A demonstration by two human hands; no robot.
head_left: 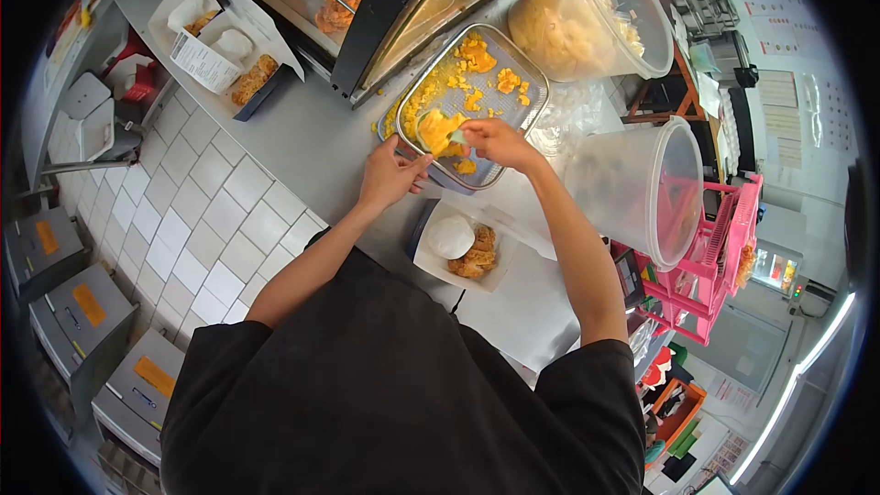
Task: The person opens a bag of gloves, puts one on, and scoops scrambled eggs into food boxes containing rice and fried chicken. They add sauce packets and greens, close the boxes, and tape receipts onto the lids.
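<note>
A metal tray point(527, 115) with a perforated bottom stands on the counter in front of me, with yellow scrambled egg point(475, 55) scattered over it. My left hand point(390, 179) holds the tray's near-left rim, thumb and fingers closed around the edge. Over the tray, my right hand point(500, 142) is closed on a pale green scoop point(456, 136), mostly covered by a lump of egg; its exact shape is hard to make out. Just below the tray sits an open takeaway box point(429, 261) with a white rice mound point(450, 237) and fried chicken point(475, 257).
A second open food box point(266, 105) stands at the left on the counter. Behind the tray is a glass-fronted warmer point(412, 18) with fried food. Two large plastic tubs point(587, 18) stand to the right, near a pink rack point(697, 275).
</note>
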